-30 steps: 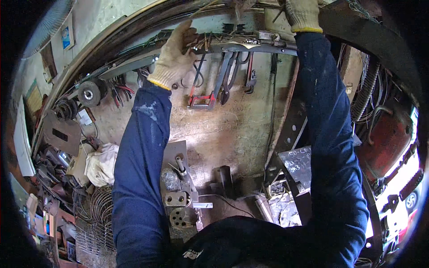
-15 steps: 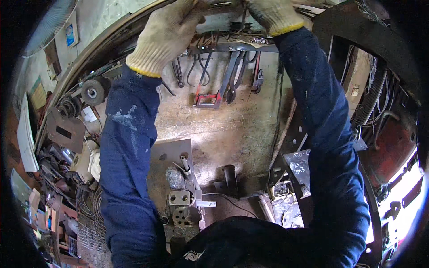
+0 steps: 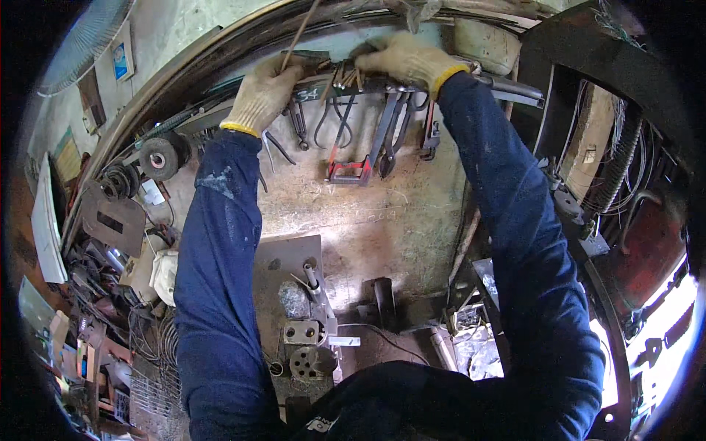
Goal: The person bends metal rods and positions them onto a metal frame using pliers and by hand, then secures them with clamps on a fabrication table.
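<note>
Both hands wear cream knitted gloves with yellow cuffs and are raised to a narrow rack on the far wall. My left hand, at the rack's left part, is closed around a thin metal rod that slants upward. Smeared by motion, my right hand is over the rack, its fingers beside several short rods; whether it grips anything is unclear. Below the rack hang a red-framed hacksaw, long-handled tongs, a curved caliper and a red-handled wrench.
A workbench in front holds a metal block with holes and a clear plastic-wrapped lump. Grinding wheels, a slotted plate and scrap crowd the left. A wooden plank and coiled hose stand right.
Both hands have come down in view toward the rack, the left shifting slightly left, the right moving left. The thin rod now shows in my left hand.
</note>
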Demonstrator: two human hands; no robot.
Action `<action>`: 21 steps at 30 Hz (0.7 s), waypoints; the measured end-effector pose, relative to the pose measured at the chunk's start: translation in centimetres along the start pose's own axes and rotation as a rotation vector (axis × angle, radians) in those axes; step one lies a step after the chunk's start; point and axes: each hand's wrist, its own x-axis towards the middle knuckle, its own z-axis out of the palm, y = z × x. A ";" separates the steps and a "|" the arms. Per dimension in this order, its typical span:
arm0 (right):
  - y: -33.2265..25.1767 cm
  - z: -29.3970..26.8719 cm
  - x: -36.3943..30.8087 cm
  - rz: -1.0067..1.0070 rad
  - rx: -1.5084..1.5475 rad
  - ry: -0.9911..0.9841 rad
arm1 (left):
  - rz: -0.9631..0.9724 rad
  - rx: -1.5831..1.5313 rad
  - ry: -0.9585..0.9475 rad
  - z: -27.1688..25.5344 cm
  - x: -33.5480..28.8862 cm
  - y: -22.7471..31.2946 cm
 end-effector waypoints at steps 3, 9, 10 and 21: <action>0.5 0.8 1.5 -0.174 0.120 0.028 | -0.014 0.030 -0.001 0.2 -0.4 -0.3; -4.3 -0.9 2.7 -0.215 -0.292 -0.207 | -0.122 -0.024 -0.016 -0.1 -0.7 0.8; -8.5 -4.3 0.2 -0.063 -0.238 -0.477 | -0.120 0.063 -0.040 -0.6 -0.9 -0.4; -6.0 -3.1 2.1 -0.113 -0.550 -0.195 | 0.016 0.018 0.020 -0.6 -1.2 -0.4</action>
